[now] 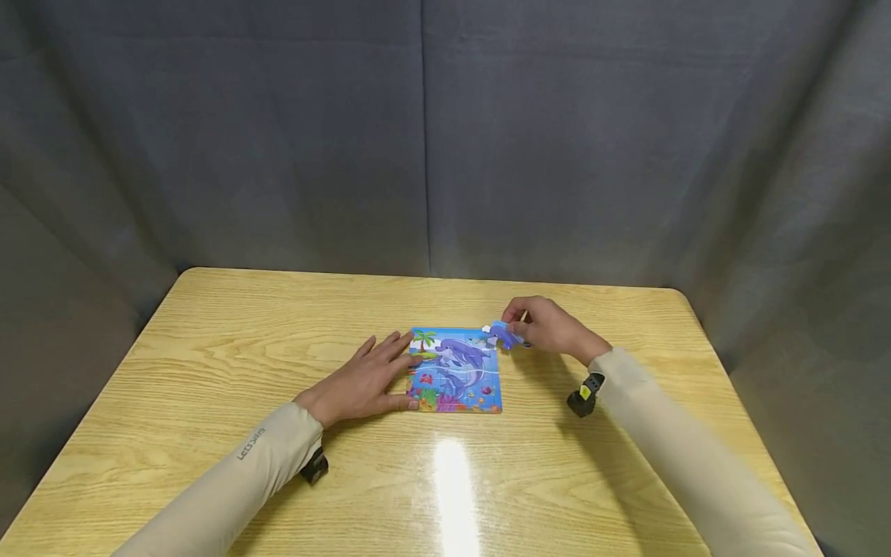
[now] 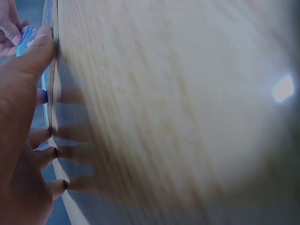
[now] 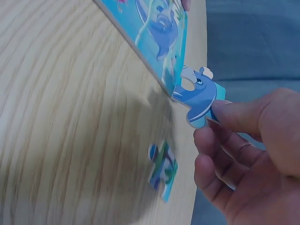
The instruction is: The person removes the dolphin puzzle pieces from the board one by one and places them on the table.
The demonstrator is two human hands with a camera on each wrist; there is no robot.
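Note:
A jigsaw puzzle (image 1: 462,371) with dolphins, a palm tree and a crab lies on the table. My left hand (image 1: 369,379) rests at its left edge, fingers spread, with the thumb and some fingertips on the picture's border. Between thumb and fingers, my right hand (image 1: 546,325) pinches a blue puzzle piece (image 3: 199,96) with a dolphin's head on it. That piece is raised and tilted at the puzzle's far right corner; whether it touches the puzzle I cannot tell. On the table below the right hand lies a loose green and blue puzzle piece (image 3: 164,171), mostly hidden in the head view.
The wooden table (image 1: 278,325) has rounded far corners. Grey curtains (image 1: 431,155) hang behind it and on both sides. A bright light reflection shows on the tabletop in front of the puzzle. Each wrist carries a black strap (image 1: 583,396) with a small device.

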